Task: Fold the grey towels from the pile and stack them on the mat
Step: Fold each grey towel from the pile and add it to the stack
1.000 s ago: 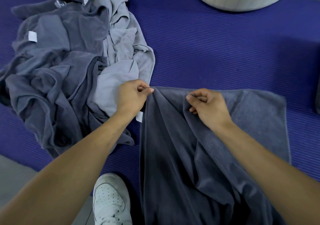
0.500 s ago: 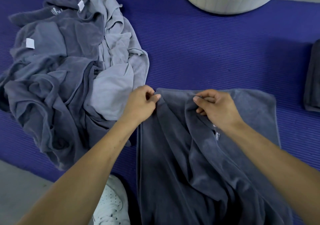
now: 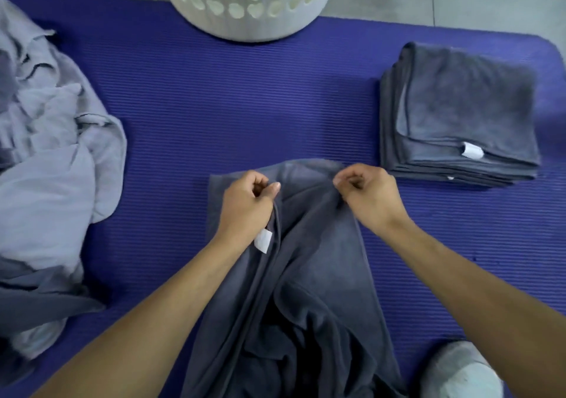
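Both hands, left point(image 3: 245, 201) and right point(image 3: 369, 195), pinched the dark grey towel point(image 3: 309, 275) edge (stack point(image 3: 459, 116) beyond right hand) to square the fold.

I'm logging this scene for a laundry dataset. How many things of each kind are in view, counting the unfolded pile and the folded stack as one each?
Towel being held: 1
Unfolded towel pile: 1
Folded towel stack: 1
Laundry basket: 1
Mat: 1
Shoe: 1
Hands: 2, left hand, right hand
Total: 8
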Demonstrator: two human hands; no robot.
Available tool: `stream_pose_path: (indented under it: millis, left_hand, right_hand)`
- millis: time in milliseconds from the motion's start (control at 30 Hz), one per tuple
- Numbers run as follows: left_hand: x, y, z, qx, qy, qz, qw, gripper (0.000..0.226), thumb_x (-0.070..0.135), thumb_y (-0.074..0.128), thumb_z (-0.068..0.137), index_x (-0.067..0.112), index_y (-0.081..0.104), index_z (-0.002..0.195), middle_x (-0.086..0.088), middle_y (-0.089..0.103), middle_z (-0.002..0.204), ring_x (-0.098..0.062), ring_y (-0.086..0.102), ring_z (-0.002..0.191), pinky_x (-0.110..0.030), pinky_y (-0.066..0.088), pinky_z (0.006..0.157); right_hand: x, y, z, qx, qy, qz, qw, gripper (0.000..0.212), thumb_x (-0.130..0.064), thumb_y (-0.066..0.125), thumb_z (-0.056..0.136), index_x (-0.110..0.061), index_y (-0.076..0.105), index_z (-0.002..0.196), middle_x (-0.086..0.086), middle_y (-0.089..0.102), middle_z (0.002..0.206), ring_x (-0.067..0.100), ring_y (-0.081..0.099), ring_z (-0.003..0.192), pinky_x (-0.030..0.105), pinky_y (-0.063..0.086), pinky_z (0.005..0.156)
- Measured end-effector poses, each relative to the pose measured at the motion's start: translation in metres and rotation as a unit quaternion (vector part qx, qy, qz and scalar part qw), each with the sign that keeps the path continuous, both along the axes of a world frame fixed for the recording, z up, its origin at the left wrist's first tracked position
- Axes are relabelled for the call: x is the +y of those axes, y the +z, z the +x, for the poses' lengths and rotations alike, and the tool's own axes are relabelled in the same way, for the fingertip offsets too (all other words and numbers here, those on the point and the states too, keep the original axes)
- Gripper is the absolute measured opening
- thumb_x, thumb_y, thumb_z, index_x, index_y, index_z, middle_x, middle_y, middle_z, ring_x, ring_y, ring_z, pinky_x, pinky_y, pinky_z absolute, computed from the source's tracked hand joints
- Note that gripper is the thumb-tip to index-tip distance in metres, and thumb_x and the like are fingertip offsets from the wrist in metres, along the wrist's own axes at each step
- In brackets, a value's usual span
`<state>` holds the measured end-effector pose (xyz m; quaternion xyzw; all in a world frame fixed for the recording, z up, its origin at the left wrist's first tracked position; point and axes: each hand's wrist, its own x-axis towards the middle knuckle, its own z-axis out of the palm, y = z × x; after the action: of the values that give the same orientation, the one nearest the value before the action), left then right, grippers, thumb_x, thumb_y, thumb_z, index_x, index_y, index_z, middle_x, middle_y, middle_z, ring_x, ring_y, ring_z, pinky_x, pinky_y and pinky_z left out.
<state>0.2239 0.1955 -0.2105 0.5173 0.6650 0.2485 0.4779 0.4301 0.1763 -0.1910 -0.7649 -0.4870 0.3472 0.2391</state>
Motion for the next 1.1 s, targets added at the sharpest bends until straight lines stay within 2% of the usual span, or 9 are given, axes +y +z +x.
stream_pose_path:
  millis: [67,200,267,400,567,700,833,967,1100]
  left_hand:
    - [-0.004,-0.003,-0.001,0.006,-0.003,0.034,0.999,0.019,0.021,0.067,0.092,0.025,0.056,0.077,0.008,0.061,0.071,0.002,0.054,0.06,-0.011,0.041,0.06]
    - [-0.006,-0.004,-0.004,0.011,-0.001,0.05,0.999,0.017,0.02,0.067,0.092,0.024,0.058,0.079,0.006,0.065,0.075,0.0,0.057,0.065,-0.011,0.044,0.063]
    - [-0.007,-0.004,-0.003,0.011,0.004,0.058,0.998,0.017,0.018,0.067,0.092,0.024,0.058,0.079,0.004,0.065,0.075,0.0,0.057,0.065,-0.011,0.045,0.063]
    - [-0.01,-0.001,0.0,0.009,0.008,0.064,0.998,0.015,0.018,0.067,0.093,0.023,0.059,0.081,0.003,0.063,0.071,0.0,0.053,0.059,-0.013,0.044,0.059]
    - [-0.012,0.0,0.0,0.008,0.007,0.078,0.997,0.017,0.016,0.066,0.093,0.024,0.058,0.08,0.003,0.062,0.071,-0.001,0.053,0.061,-0.011,0.043,0.059]
    - [-0.012,-0.001,-0.001,0.011,0.007,0.083,0.996,0.018,0.018,0.067,0.093,0.026,0.057,0.08,0.003,0.064,0.074,-0.002,0.056,0.066,-0.011,0.045,0.062]
    - [-0.012,0.0,-0.002,0.003,0.011,0.083,0.996,0.019,0.016,0.067,0.092,0.027,0.057,0.079,0.008,0.063,0.073,0.002,0.057,0.066,-0.008,0.044,0.063]
    - [-0.011,-0.003,-0.003,0.009,0.013,0.083,0.996,0.015,0.017,0.068,0.091,0.023,0.058,0.082,0.008,0.063,0.073,0.001,0.057,0.067,-0.008,0.044,0.064]
    - [-0.011,-0.004,-0.003,0.01,0.016,0.083,0.996,0.009,0.017,0.068,0.091,0.015,0.061,0.086,0.005,0.063,0.074,-0.002,0.058,0.068,-0.01,0.046,0.063]
  right_hand:
    - [0.009,-0.006,0.003,-0.033,0.002,0.025,0.999,0.004,-0.018,0.065,0.092,-0.018,0.069,0.093,-0.006,0.07,0.092,0.0,0.061,0.077,0.003,0.041,0.069]
    - [0.031,-0.01,0.011,-0.082,0.026,-0.029,0.996,0.037,-0.03,0.062,0.095,-0.013,0.059,0.128,0.006,0.06,0.12,0.017,0.058,0.106,0.023,0.044,0.087]
    - [0.042,-0.005,0.013,-0.069,0.025,-0.076,0.994,0.038,-0.033,0.065,0.093,-0.011,0.06,0.123,0.005,0.062,0.113,0.019,0.06,0.1,0.029,0.05,0.085]
    - [0.055,0.0,0.016,-0.066,0.063,-0.154,0.984,0.025,-0.029,0.072,0.088,-0.004,0.067,0.089,0.004,0.066,0.082,0.019,0.062,0.071,0.022,0.049,0.058]
    - [0.048,-0.013,0.017,-0.031,-0.023,-0.021,0.999,0.014,-0.02,0.075,0.086,-0.01,0.067,0.08,-0.005,0.058,0.063,0.009,0.055,0.059,0.021,0.05,0.061]
    - [0.039,-0.026,0.014,-0.061,-0.025,-0.004,0.998,0.016,-0.019,0.073,0.088,-0.008,0.062,0.086,0.001,0.059,0.069,0.015,0.057,0.063,0.033,0.056,0.066]
    - [0.03,-0.016,0.01,-0.079,-0.021,0.042,0.996,0.014,-0.023,0.069,0.092,-0.013,0.061,0.088,0.0,0.062,0.074,0.01,0.056,0.065,0.018,0.049,0.062]
    - [0.014,-0.001,0.007,0.015,0.06,-0.05,0.997,0.024,-0.038,0.069,0.09,-0.016,0.071,0.08,-0.009,0.063,0.061,0.0,0.058,0.053,0.008,0.044,0.052]
    - [0.011,0.002,0.01,0.034,0.098,-0.078,0.992,0.008,-0.024,0.077,0.085,-0.019,0.074,0.08,-0.01,0.065,0.061,-0.003,0.057,0.051,0.019,0.051,0.058]
